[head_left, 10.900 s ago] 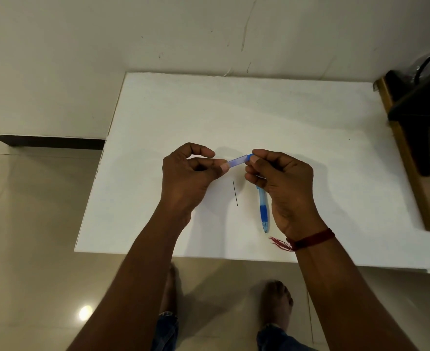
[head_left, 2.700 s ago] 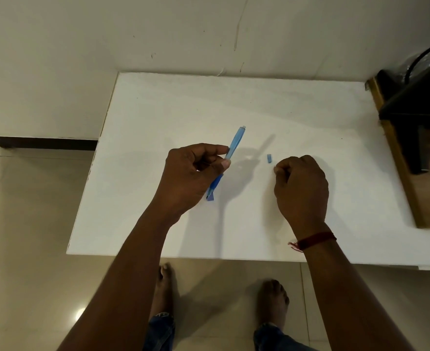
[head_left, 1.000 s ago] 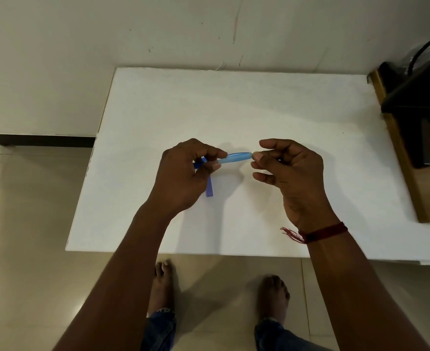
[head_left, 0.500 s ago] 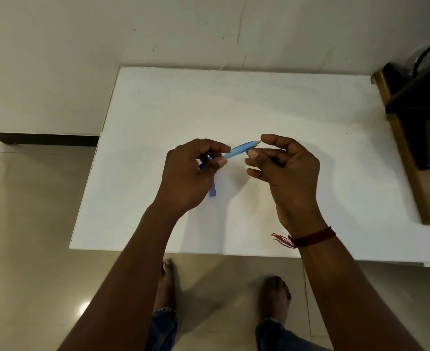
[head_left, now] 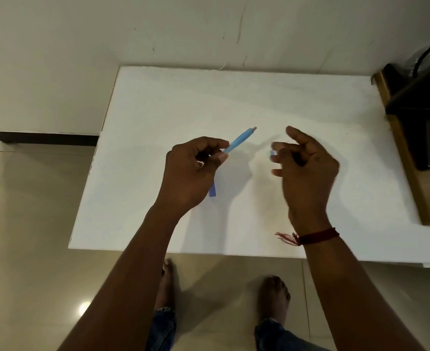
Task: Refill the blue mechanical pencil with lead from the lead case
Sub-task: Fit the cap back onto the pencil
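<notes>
Blue mechanical pencil [head_left: 238, 141] pinched in left hand [head_left: 191, 173] between thumb and fingers, raised above white counter [head_left: 234, 97], angled up and to the right, grey end [head_left: 254, 128] pointing away from the hand. Darker blue end [head_left: 212, 191] sticking out below the left hand; whether clip or separate piece, cannot tell. Right hand [head_left: 305, 168] just beside the pencil, apart from it, fingers loosely curled and partly spread, blurred. Small light-blue piece [head_left: 272, 152] at right fingertips; held or lying on counter, cannot tell. Red thread band [head_left: 315, 236] on right wrist. Counter set against pale wall [head_left: 209, 29]. Dark wooden furniture [head_left: 416, 138] at right edge of counter. Bare feet [head_left: 272, 297] on tiled floor [head_left: 31, 224] under the near edge.
</notes>
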